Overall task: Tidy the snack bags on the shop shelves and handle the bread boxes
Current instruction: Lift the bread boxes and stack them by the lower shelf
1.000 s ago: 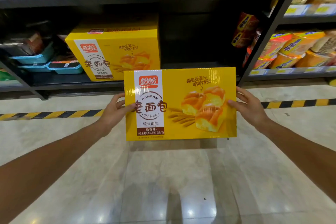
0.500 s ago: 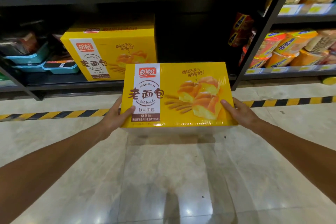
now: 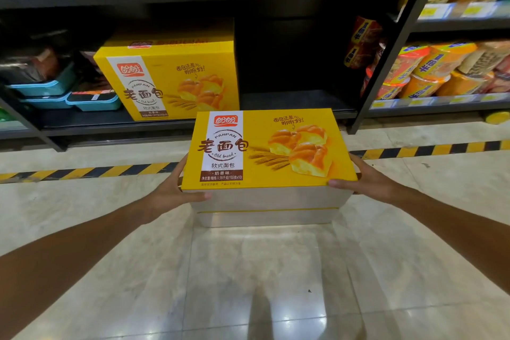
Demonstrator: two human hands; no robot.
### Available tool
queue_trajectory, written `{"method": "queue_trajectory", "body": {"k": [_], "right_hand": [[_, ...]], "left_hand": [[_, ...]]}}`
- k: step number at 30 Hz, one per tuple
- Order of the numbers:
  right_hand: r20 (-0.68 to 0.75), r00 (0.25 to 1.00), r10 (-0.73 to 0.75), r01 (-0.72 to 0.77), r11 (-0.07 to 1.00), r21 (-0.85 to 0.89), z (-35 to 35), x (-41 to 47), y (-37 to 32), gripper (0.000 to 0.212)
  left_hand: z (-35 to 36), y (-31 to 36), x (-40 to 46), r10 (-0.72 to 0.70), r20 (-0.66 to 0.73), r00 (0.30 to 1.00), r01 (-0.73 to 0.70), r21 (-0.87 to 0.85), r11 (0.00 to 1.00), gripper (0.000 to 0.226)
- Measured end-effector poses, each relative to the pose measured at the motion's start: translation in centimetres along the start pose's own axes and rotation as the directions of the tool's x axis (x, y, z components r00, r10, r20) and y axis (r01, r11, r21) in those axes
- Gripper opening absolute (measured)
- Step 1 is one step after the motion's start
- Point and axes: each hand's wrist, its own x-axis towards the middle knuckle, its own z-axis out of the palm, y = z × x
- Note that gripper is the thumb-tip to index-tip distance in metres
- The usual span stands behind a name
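Held bread box (image 3: 271, 152) tips flat, printed face now up, pale side facing camera; left hand (image 3: 172, 192) and right hand (image 3: 371, 181) drop lower, thumbs on near edge.

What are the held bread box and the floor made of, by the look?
Held bread box: likely printed cardboard, glossy or film-wrapped; sharp folded edges, sheen on the yellow face. Floor: polished stone or ceramic tile; grout lines and mirror-like light reflections.
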Motion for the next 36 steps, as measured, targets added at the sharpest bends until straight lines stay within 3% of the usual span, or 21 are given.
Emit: {"method": "queue_trajectory", "body": {"k": [4,9,13,16,22,30,36], "right_hand": [[-0.034,0.996,-0.080,0.076,0.991,-0.106,0.7,-0.3,0.7,0.106],[-0.154,0.980,-0.129,0.103,0.980,-0.169,-0.5,-1.1,-0.7,0.079],[-0.407,0.895,-0.182,0.114,0.976,-0.184,-1.4,-0.2,-2.9,0.073],[-0.516,0.840,-0.168,0.047,0.970,-0.238,-1.7,1.0,-4.7,0.070],[-0.509,0.846,-0.158,0.028,0.967,-0.253,-2.4,3.3,-6.4,0.094],[-0.522,0.838,-0.157,0.015,0.964,-0.266,-2.3,3.4,-6.8,0.079],[-0.528,0.832,-0.170,0.026,0.963,-0.270,-2.2,3.3,-7.0,0.074]], "left_hand": [[0.1,-0.2,-0.3,0.014,-0.036,0.999,-0.013,0.027,1.000,0.124],[-0.9,0.5,0.0,0.073,-0.089,0.993,-0.070,0.031,0.997,0.113],[-2.7,2.8,1.5,0.097,-0.161,0.982,-0.104,-0.036,0.994,0.096],[-3.5,4.9,2.9,0.116,-0.216,0.970,-0.118,0.004,0.993,0.079],[-3.7,6.7,4.8,0.135,-0.289,0.948,-0.113,0.094,0.989,0.070],[-3.6,6.3,5.6,0.147,-0.292,0.945,-0.118,0.116,0.986,0.051],[-3.7,6.3,5.7,0.140,-0.285,0.948,-0.111,0.117,0.987,0.052]]}}
